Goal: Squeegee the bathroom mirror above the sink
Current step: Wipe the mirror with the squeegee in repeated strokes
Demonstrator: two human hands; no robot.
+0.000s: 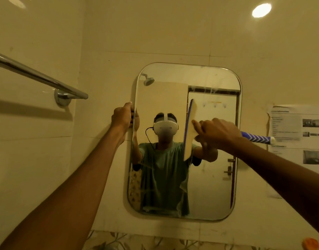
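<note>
A rounded rectangular mirror (214, 177) hangs on the tiled wall, with water streaks near its top right. My left hand (121, 118) grips the mirror's left edge at mid height. My right hand (217, 134) is closed around the squeegee (189, 130), whose cream head with a blue blade edge stands upright against the glass near the middle. Its blue-and-white patterned handle sticks out to the right past my wrist. The mirror reflects a person in a green shirt wearing a headset.
A chrome towel bar (37, 76) runs along the left wall. A printed paper notice (297, 134) is stuck to the wall right of the mirror. An orange object (311, 243) shows at the bottom right corner. A patterned tile border runs below the mirror.
</note>
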